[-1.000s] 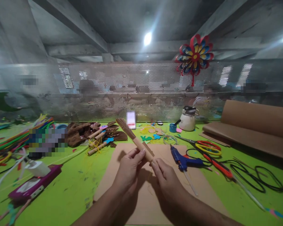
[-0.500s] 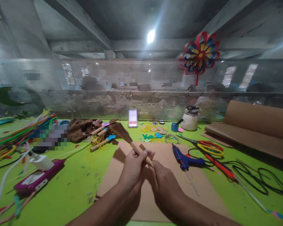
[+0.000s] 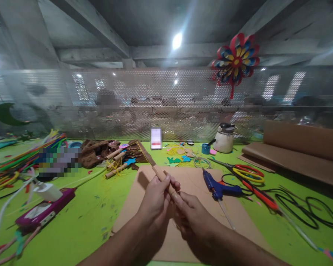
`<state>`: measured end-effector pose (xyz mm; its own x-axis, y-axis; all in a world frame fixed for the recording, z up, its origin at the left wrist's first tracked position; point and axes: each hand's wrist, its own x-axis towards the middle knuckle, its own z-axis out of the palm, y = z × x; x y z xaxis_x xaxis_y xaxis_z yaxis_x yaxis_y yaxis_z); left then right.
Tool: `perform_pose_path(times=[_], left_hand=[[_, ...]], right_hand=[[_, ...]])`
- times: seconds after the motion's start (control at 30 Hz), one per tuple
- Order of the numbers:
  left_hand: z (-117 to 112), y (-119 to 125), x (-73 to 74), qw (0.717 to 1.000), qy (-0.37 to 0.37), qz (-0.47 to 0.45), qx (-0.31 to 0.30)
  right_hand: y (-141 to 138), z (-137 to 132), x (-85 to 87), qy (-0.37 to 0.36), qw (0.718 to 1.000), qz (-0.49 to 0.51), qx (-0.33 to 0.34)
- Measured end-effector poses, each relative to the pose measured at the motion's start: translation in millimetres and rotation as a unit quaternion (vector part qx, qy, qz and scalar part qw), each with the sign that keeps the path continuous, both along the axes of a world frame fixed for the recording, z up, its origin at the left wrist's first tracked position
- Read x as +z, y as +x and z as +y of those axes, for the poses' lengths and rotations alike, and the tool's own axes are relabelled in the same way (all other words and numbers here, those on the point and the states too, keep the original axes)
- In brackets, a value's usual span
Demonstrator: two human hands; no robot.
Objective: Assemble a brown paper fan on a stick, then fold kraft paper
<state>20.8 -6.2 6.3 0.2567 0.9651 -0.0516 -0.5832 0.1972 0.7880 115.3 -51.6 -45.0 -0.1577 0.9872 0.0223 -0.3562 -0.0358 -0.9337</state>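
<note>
Both hands are closed on a small craft broom (image 3: 157, 170) with a rolled brown paper handle. Its dark brown brush end points up and away to the left, partly blending with brown material behind it. My left hand (image 3: 155, 197) wraps the upper handle, thumb lying along it. At the lower end, my right hand (image 3: 192, 212) pinches the handle between thumb and fingers; some of its fingertips are hidden. Beneath both hands lies a sheet of brown cardboard (image 3: 135, 192). To the right on that sheet rests a blue hot glue gun (image 3: 219, 188) with a glue stick in its back.
Scissors (image 3: 248, 173) and a red-handled tool (image 3: 262, 197) lie to the right. A purple power strip (image 3: 47, 208) is on the left. Paper tubes (image 3: 116, 170), a phone (image 3: 156, 138) and a white jug (image 3: 223, 140) stand farther back, before a perforated screen (image 3: 127, 88).
The broom has turned about its handle, so its brush looks narrower. My right hand has shifted its grip, bringing its thumb up onto the handle. My left hand stays nearly in place.
</note>
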Motion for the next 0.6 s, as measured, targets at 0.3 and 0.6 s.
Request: perform_pose_path(times=[0.3,0.6], left_hand=[[1.3,-3.6,-1.4,0.995,0.055,-0.035,-0.080],[0.3,-6.9,4.9,0.995,0.021,-0.037,-0.094]], right_hand=[[11.9,-5.9,19.0,-0.106,0.976,0.126,0.142],[8.2,-6.2,11.7,-0.079,0.989,0.097,0.075]])
